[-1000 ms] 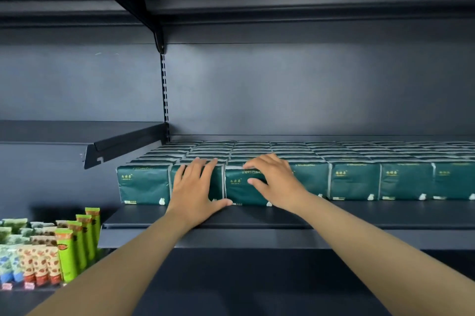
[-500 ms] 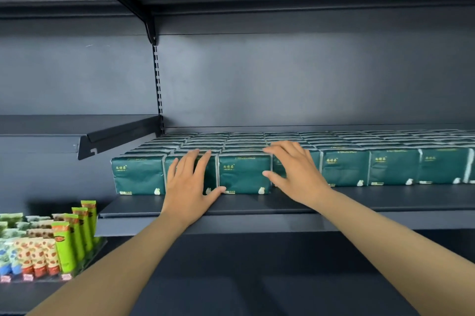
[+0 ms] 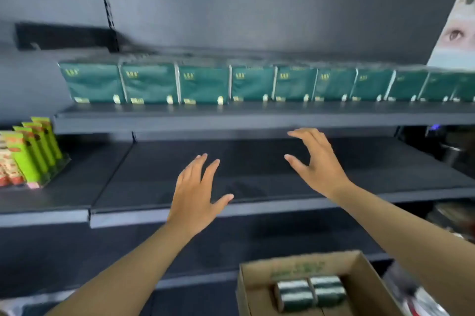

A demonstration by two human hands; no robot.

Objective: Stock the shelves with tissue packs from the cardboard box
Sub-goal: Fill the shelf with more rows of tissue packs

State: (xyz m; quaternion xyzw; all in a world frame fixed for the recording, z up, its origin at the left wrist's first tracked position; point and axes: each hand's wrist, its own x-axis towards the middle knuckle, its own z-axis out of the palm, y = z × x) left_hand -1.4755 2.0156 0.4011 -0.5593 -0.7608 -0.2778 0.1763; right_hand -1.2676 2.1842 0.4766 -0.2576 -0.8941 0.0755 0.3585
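Tissue packs (image 3: pixel 203 85) in dark green wrapping stand in a single front row along the upper shelf (image 3: pixel 257 116), side by side and touching, their faces turned outward; the row runs from the left end of the shelf to the right edge of the view, and the picture is blurred, so the print on the wrappers cannot be read. Two further packs (image 3: pixel 311 292) lie side by side in the cardboard box (image 3: pixel 359 272), which sits low in the foreground at the right with its top open. Left hand (image 3: pixel 196 192) is held in the air in front of the lower shelf (image 3: pixel 159 187), palm away from the camera, fingers straight and slightly spread, thumb out to the side; it holds nothing. Right hand (image 3: pixel 317 161) is raised a little higher, just under the front lip of the upper shelf, fingers loosely curved with the thumb set apart from them, and likewise holds nothing. Both hands are well apart from the row of packs and from the box. On the neighbouring shelf section at the left stand light green tubes (image 3: pixel 38 146) in a display tray, with orange and white items beside them at the frame edge. A printed poster (image 3: pixel 455 25) shows partly at the upper right.
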